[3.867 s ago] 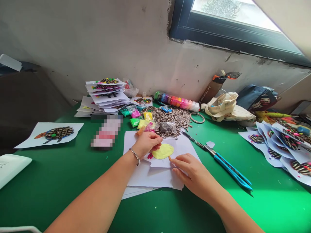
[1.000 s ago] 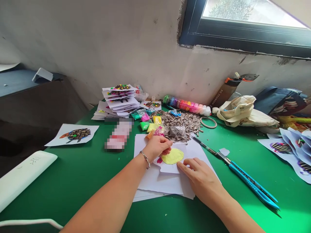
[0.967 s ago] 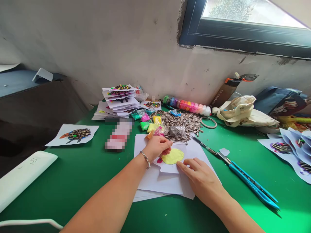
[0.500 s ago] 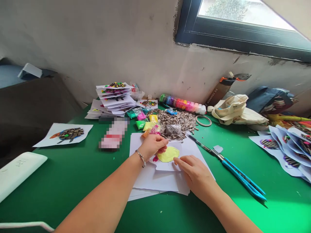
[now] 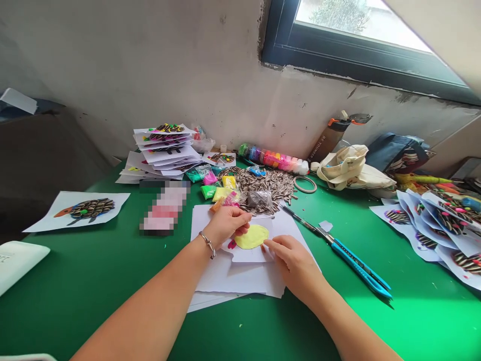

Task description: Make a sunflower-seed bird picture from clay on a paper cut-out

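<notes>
A flat yellow clay oval [image 5: 252,236] with a small pink bit at its left end lies on a small white card [image 5: 250,253], on top of a stack of white paper [image 5: 233,273]. My left hand [image 5: 225,224], with a bracelet at the wrist, is curled with fingertips pressing the oval's upper left edge. My right hand [image 5: 293,260] rests on the paper, its index fingertip touching the oval's right edge. A heap of striped sunflower seeds [image 5: 270,183] lies just behind the paper.
Blue scissors [image 5: 353,260] lie right of the paper on the green table [image 5: 93,271]. Small clay bags [image 5: 218,190], a row of clay pots [image 5: 274,159], a tape ring [image 5: 304,183], a stack of finished seed pictures [image 5: 165,145], more pictures far right [image 5: 436,220], a cloth bag [image 5: 353,168] and one picture at left [image 5: 82,209].
Both hands have stayed at the yellow oval; the right index finger has shifted slightly along its right edge. The view has swung a little to the right.
</notes>
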`<state>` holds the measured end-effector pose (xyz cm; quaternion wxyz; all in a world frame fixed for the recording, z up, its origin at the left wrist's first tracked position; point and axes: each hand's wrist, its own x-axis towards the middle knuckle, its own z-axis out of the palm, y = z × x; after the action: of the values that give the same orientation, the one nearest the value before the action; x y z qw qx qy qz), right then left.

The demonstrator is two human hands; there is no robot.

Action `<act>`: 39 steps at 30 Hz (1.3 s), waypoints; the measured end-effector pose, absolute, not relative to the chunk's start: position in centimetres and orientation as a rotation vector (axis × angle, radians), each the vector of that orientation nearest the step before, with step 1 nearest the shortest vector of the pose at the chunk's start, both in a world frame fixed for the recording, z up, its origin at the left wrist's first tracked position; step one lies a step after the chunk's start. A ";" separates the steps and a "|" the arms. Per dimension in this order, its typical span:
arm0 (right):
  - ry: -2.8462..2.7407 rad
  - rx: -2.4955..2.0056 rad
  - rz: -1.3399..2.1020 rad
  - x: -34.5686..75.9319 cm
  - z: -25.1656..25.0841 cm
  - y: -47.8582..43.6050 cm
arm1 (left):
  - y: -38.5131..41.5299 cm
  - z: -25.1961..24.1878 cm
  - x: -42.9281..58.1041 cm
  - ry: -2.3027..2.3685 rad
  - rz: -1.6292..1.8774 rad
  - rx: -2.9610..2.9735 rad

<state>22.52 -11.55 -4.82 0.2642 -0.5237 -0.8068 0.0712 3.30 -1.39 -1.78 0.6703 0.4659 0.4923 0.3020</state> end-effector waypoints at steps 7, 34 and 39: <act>-1.881 -1.472 0.431 22.4 -3.3 -11.2 | -1.8 -1.0 3.1 1.046 0.683 1.011; -1.740 -1.336 0.440 18.1 -2.4 -6.7 | -2.5 0.2 2.5 0.874 0.601 0.971; -1.732 -1.305 0.425 18.3 -1.7 -6.9 | -2.6 0.5 2.6 0.893 0.572 0.984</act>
<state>18.34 -6.92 -1.73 0.4493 -0.5275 -0.7002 0.1718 2.60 -2.57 0.45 0.7497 0.4500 0.4085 0.2618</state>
